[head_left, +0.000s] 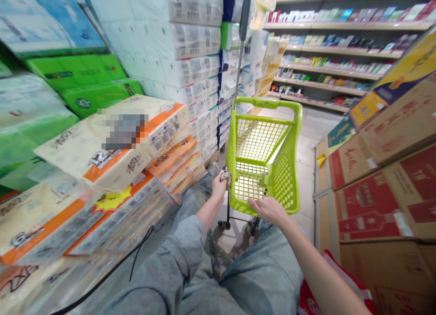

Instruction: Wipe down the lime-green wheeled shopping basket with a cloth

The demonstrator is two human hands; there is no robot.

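A lime-green plastic shopping cart (297,156) stands before me, its basket showing no goods. My right hand (267,209) is closed over the basket's near rim, thumb on top. At the basket's left side, my left hand (220,185) has its fingers closed around something small and pale beside the rim; I cannot make out what it is. A long grey pole (239,63) rises from the cart's far left corner. Wheels (224,224) show below the basket, between my legs.
Tissue packs with orange bands (163,129) are piled close on the left, green packs (91,74) and tall white stacks (195,42) behind. Cardboard boxes (374,206) line the right. Shelves of small goods (340,49) stand ahead. A black cable (109,274) hangs lower left.
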